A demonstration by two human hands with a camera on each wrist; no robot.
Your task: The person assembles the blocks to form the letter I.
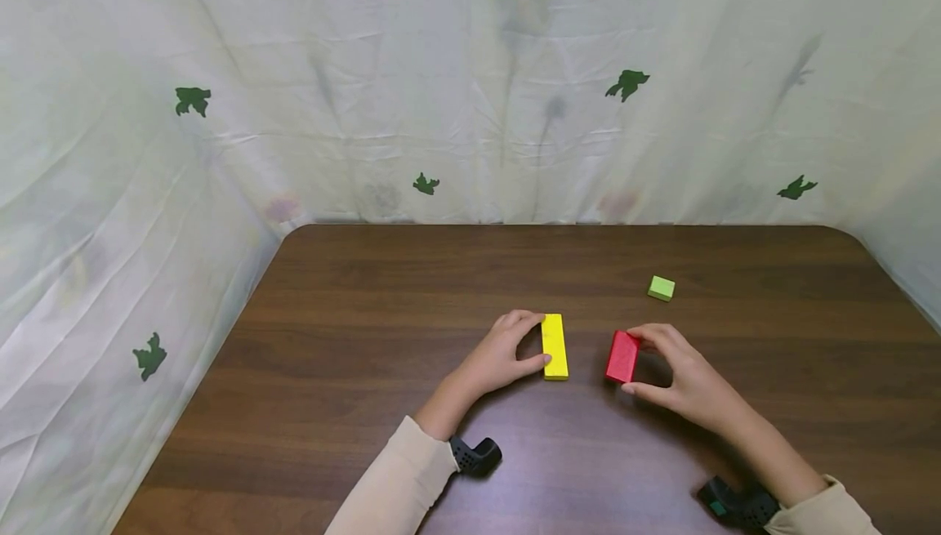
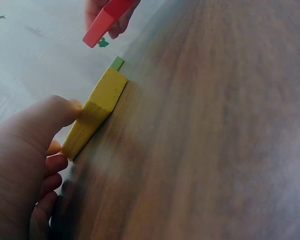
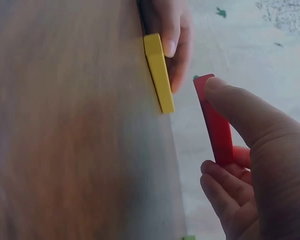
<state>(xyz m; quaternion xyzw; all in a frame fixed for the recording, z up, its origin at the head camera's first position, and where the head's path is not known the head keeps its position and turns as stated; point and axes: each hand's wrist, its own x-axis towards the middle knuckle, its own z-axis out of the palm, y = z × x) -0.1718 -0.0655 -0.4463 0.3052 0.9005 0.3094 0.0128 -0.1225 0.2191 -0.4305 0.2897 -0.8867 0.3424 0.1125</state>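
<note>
A long yellow wooden block (image 1: pixel 555 347) lies on the table, its length running away from me. My left hand (image 1: pixel 500 357) holds it from the left side, thumb near the front end and fingertips at the far end; the left wrist view shows the thumb (image 2: pixel 65 111) against the block. To the right, my right hand (image 1: pixel 687 376) grips a red block (image 1: pixel 622 357) between thumb and fingers. In the right wrist view the red block (image 3: pixel 217 125) is held above the table, apart from the yellow block (image 3: pixel 160 75).
A small light-green block (image 1: pixel 661 288) sits farther back on the right. The brown wooden table (image 1: pixel 367 274) ends at a pale curtain (image 1: pixel 470 94) with dark green leaf shapes behind and at the sides.
</note>
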